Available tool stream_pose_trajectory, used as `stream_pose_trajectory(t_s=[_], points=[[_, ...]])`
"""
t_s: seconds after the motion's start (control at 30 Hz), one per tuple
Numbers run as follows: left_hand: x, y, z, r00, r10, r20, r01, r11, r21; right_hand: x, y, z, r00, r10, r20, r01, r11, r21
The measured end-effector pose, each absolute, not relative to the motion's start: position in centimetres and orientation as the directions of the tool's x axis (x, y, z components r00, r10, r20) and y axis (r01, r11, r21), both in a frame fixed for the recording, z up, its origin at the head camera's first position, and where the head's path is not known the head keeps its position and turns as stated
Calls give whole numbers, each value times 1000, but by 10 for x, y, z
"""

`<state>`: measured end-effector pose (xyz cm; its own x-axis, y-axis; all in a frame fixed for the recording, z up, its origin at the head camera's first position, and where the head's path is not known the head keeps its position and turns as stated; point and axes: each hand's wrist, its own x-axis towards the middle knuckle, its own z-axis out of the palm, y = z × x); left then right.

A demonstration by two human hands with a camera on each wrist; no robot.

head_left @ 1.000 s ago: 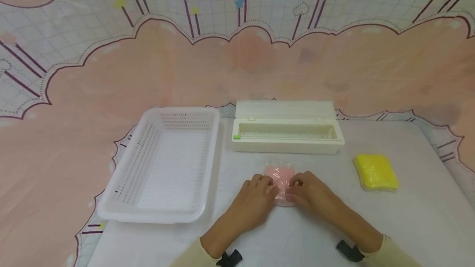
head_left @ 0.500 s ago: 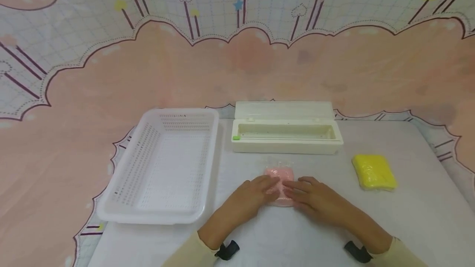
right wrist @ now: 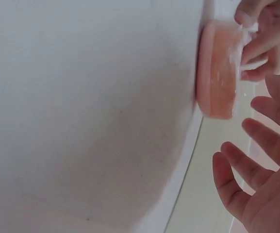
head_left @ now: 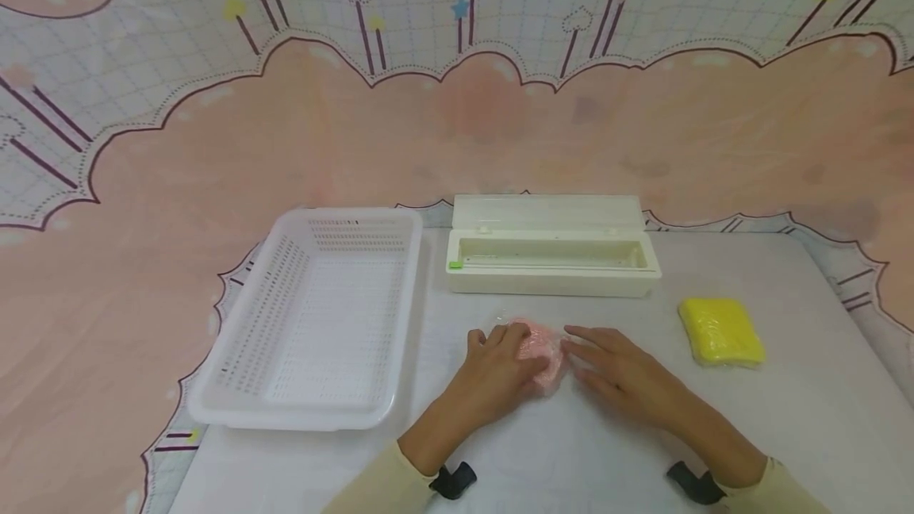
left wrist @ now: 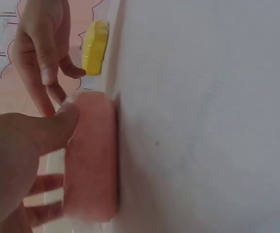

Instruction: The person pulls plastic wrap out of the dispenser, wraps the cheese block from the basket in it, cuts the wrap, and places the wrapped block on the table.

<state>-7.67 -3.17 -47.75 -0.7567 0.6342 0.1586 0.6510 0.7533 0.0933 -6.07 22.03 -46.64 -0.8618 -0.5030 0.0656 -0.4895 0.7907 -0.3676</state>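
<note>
A soft pink block in clear plastic wrap, like a pack of modelling clay (head_left: 540, 346), sits turned at a slant on the white table. The left hand (head_left: 496, 371) grips it from the left, thumb on the near side and fingers over the far part; in the left wrist view the thumb presses on the upper face of the pink pack (left wrist: 93, 160). Just to its right is the right hand (head_left: 624, 371), fingers spread and fingertips close to the pack's right edge. The right wrist view shows a gap between the right hand's fingers (right wrist: 258, 160) and the pack.
A yellow pack (head_left: 721, 331) of the same kind lies to the right. Behind the hands stands a long cream box (head_left: 553, 284) with its lid raised. On the left is a white perforated basket (head_left: 400, 324). A patterned cloth (head_left: 457, 133) hangs behind the table.
Both hands were on the pink pack earlier. The right hand has since drawn back slightly to the right with its fingers extended, and the pack has turned at an angle in the left hand.
</note>
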Motion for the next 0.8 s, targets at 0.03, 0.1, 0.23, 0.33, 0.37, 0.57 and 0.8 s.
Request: stream_pose_trajectory(t_s=[0.03, 0.1, 0.23, 0.33, 0.37, 0.57, 0.8], points=[[-77, -31, -477, -769, 624, 139, 638, 765, 90, -61, 221, -466, -861, -504, 70, -491, 789, -368], [-77, -31, -476, -790, 604, 104, 613, 786, 86, -61, 221, -466, -857, -508, 85, -501, 785, -365], [-79, -29, -472, -821, 570, 27, 568, 814, 123, -61, 221, -465, -852, -515, 95, -510, 776, -371], [-82, -29, -469, -834, 551, -29, 539, 826, 165, -61, 220, -464, -857, -510, 69, -494, 776, -392], [-83, -29, -469, -837, 545, -43, 531, 829, 176, -61, 220, -464, -860, -508, 56, -485, 778, -399], [-86, -32, -470, -836, 545, -55, 511, 812, 281, -62, 218, -464, -863, -505, -11, -448, 775, -446], [-89, -39, -483, -845, 535, -16, 434, 701, 566, -55, 209, -468, -779, -627, 2, -537, 666, -519]])
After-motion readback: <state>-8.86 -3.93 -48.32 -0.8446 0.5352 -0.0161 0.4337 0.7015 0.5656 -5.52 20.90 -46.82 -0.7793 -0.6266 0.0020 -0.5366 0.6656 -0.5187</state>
